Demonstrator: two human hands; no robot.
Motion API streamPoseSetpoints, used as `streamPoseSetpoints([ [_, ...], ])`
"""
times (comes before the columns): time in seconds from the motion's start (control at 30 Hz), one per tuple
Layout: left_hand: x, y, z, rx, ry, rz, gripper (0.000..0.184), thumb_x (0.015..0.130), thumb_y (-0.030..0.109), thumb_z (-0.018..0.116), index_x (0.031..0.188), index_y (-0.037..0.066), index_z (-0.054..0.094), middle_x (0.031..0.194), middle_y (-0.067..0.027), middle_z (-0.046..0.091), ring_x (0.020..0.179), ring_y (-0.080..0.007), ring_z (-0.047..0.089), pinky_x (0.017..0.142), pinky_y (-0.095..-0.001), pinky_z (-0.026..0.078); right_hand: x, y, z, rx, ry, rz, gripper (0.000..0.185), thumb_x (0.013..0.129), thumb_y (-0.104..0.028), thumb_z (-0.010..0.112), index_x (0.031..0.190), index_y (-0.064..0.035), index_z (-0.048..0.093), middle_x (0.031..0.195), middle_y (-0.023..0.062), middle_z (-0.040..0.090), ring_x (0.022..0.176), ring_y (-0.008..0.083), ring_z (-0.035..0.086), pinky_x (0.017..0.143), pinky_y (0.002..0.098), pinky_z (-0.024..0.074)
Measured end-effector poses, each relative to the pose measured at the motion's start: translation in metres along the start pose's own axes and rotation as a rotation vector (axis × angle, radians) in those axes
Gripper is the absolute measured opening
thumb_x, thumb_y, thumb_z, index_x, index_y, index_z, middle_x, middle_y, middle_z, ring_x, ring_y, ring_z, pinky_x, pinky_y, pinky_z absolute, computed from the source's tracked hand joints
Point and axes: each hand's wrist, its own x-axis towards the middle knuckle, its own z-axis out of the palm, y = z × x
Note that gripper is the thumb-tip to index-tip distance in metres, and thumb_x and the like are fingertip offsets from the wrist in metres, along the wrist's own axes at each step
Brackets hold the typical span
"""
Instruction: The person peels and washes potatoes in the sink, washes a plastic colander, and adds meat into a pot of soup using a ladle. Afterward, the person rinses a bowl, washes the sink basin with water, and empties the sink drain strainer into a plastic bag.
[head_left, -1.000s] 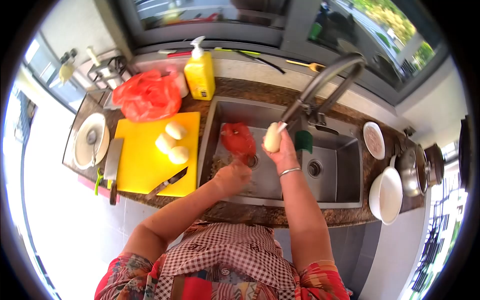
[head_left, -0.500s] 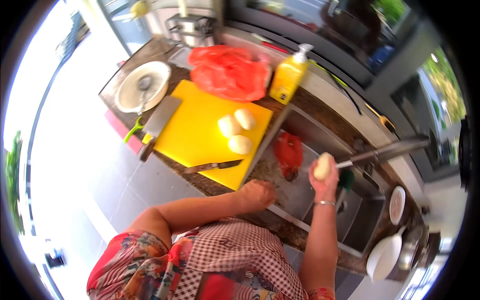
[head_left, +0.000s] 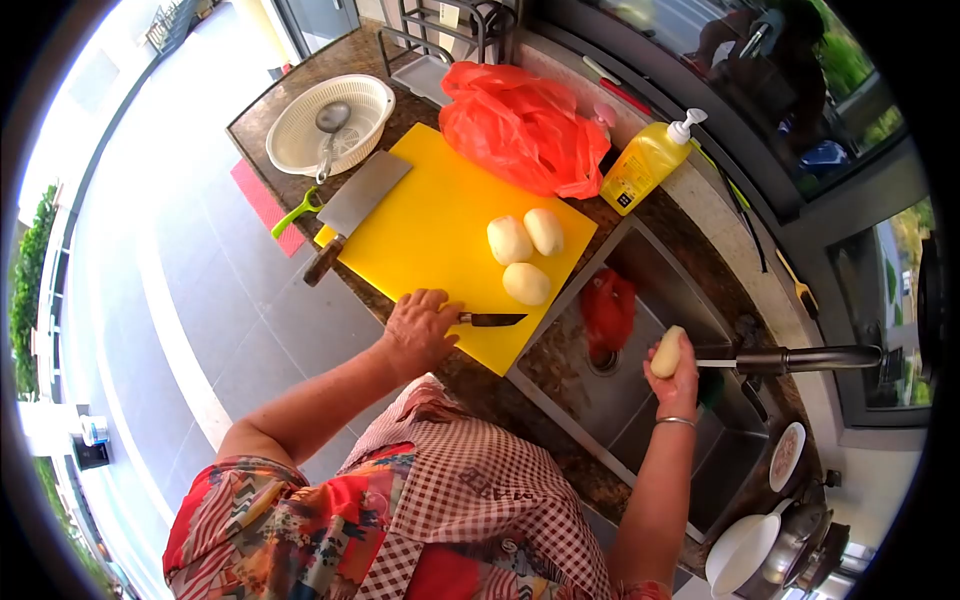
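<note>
My left hand point(head_left: 420, 332) is closed over the handle of a small knife point(head_left: 498, 320), whose dark blade lies along the near edge of the yellow cutting board point(head_left: 420, 235). Three peeled potatoes point(head_left: 526, 284) rest together on the board's right part. Over the sink point(head_left: 640, 415), my right hand point(head_left: 678, 376) grips another peeled potato point(head_left: 667, 352), held at the mouth of the tap point(head_left: 800, 360), where a white stream shows. A cleaver point(head_left: 366, 193) lies across the board's left edge, beside a green peeler point(head_left: 298, 211).
A red plastic bag point(head_left: 520, 130) sits behind the board, next to a yellow pump bottle point(head_left: 650, 165). At the far left stands a cream colander point(head_left: 375, 110) with a ladle point(head_left: 331, 118) in it. Another red bag point(head_left: 607, 310) lies in the sink. White bowls and pans are at the right.
My left hand has moved from the counter edge by the sink onto the knife handle. My right hand still holds the potato by the tap. The view has shifted.
</note>
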Motion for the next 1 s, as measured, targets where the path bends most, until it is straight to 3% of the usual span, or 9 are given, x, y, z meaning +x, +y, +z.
streamPoseSetpoints([
  [0.17, -0.001, -0.021, 0.008, -0.095, -0.171, 0.031, 0.035, 0.083, 0.016, 0.07, 0.116, 0.008, 0.065, 0.104, -0.0147, 0.065, 0.101, -0.0337, 0.063, 0.089, -0.0429, 0.05, 0.002, 0.021, 0.007, 0.034, -0.021, 0.039, 0.047, 0.083, -0.052, 0.075, 0.113, -0.0173, 0.063, 0.098, 0.0022, 0.066, 0.086, 0.0197, 0.063, 0.084, 0.0428, 0.0476],
  [0.27, 0.0, -0.027, -0.002, -0.183, -0.099, -0.037, 0.029, 0.086, 0.013, 0.068, 0.114, 0.005, 0.066, 0.105, -0.0161, 0.065, 0.099, -0.0351, 0.063, 0.086, -0.0448, 0.05, -0.006, 0.029, 0.006, 0.005, -0.033, 0.04, 0.046, 0.084, -0.054, 0.074, 0.11, -0.017, 0.064, 0.095, 0.0013, 0.066, 0.084, 0.0187, 0.063, 0.083, 0.0409, 0.047],
  [0.43, 0.017, -0.084, 0.006, -0.144, 0.216, -0.176, 0.026, 0.091, 0.017, 0.065, 0.114, 0.005, 0.065, 0.104, -0.0174, 0.064, 0.097, -0.0374, 0.062, 0.085, -0.0456, 0.05, -0.017, 0.036, -0.005, -0.011, 0.002, 0.01, 0.044, 0.084, -0.054, 0.073, 0.107, -0.0171, 0.064, 0.095, 0.0009, 0.066, 0.084, 0.0191, 0.063, 0.082, 0.0399, 0.0472],
  [0.57, 0.034, -0.119, 0.021, 0.151, 0.094, -0.323, 0.036, 0.09, 0.022, 0.066, 0.122, 0.006, 0.063, 0.118, -0.0164, 0.062, 0.111, -0.0377, 0.057, 0.094, -0.0491, 0.046, -0.012, 0.041, -0.019, 0.078, 0.024, 0.025, 0.045, 0.085, -0.052, 0.072, 0.112, -0.0169, 0.063, 0.098, 0.0027, 0.066, 0.086, 0.0205, 0.062, 0.084, 0.0423, 0.0467],
  [0.6, 0.041, -0.106, 0.019, 0.226, 0.18, -0.258, 0.049, 0.088, 0.03, 0.069, 0.131, 0.007, 0.059, 0.126, -0.0165, 0.058, 0.117, -0.0372, 0.054, 0.099, -0.0489, 0.044, -0.015, 0.041, -0.02, 0.093, 0.039, 0.029, 0.043, 0.085, -0.051, 0.073, 0.11, -0.0164, 0.064, 0.097, 0.0025, 0.066, 0.086, 0.0202, 0.062, 0.083, 0.0412, 0.0469],
  [0.67, 0.064, -0.062, 0.009, 0.049, 0.248, -0.044, 0.06, 0.084, 0.034, 0.074, 0.135, 0.008, 0.056, 0.127, -0.0167, 0.057, 0.117, -0.0361, 0.055, 0.101, -0.0451, 0.045, -0.019, 0.045, -0.026, 0.111, 0.052, 0.04, 0.042, 0.085, -0.051, 0.073, 0.108, -0.0156, 0.065, 0.095, 0.0024, 0.066, 0.086, 0.0202, 0.062, 0.082, 0.0401, 0.0474],
  [0.77, 0.092, 0.001, 0.01, -0.061, 0.067, 0.222, 0.064, 0.082, 0.039, 0.075, 0.137, 0.011, 0.056, 0.126, -0.0164, 0.058, 0.118, -0.0344, 0.055, 0.1, -0.0459, 0.045, -0.017, 0.048, -0.029, 0.119, 0.039, 0.035, 0.043, 0.086, -0.05, 0.072, 0.109, -0.0147, 0.065, 0.096, 0.0031, 0.067, 0.087, 0.0207, 0.063, 0.081, 0.0401, 0.0486],
  [0.83, 0.104, 0.021, 0.033, -0.088, -0.11, 0.24, 0.062, 0.081, 0.037, 0.075, 0.135, 0.011, 0.058, 0.125, -0.0158, 0.058, 0.115, -0.0334, 0.055, 0.098, -0.0469, 0.044, -0.022, 0.052, -0.029, 0.123, 0.058, 0.029, 0.043, 0.086, -0.051, 0.072, 0.109, -0.0141, 0.065, 0.096, 0.0035, 0.067, 0.087, 0.0211, 0.063, 0.079, 0.04, 0.0495],
  [1.0, 0.11, 0.06, 0.047, -0.098, -0.19, 0.26, 0.059, 0.08, 0.033, 0.074, 0.132, 0.01, 0.058, 0.116, -0.0172, 0.062, 0.104, -0.0353, 0.059, 0.094, -0.0455, 0.047, -0.027, 0.061, -0.053, 0.167, -0.006, 0.012, 0.045, 0.088, -0.052, 0.068, 0.116, -0.0164, 0.063, 0.102, 0.0055, 0.067, 0.09, 0.0243, 0.064, 0.085, 0.0452, 0.0485],
])
